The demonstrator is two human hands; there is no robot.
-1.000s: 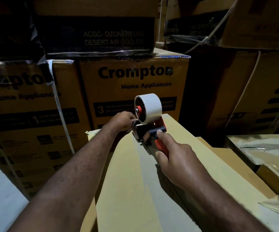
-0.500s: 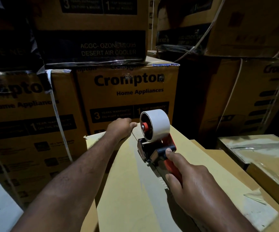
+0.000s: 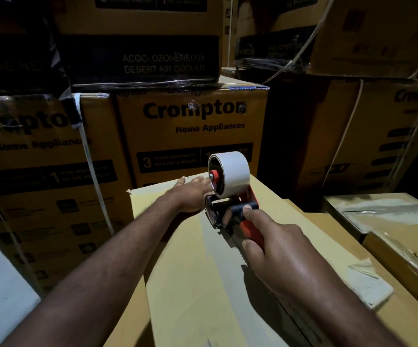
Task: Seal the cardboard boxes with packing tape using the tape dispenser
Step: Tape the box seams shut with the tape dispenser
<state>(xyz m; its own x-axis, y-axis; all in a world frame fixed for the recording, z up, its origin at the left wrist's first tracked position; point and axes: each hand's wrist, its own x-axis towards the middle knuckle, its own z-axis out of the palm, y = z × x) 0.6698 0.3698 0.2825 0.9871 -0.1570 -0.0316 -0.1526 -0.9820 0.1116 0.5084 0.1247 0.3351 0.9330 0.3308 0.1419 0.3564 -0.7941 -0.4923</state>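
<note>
Printed brown cartons stand stacked at the far left. The left hand lies flat with straight fingers, pressing on the far end of the plain tan cardboard box. Just right of it, the red-and-black tape dispenser with its white roll sits on the box's top. The right hand is curled round its red handle. A shiny taped carton lies at the right.
</note>
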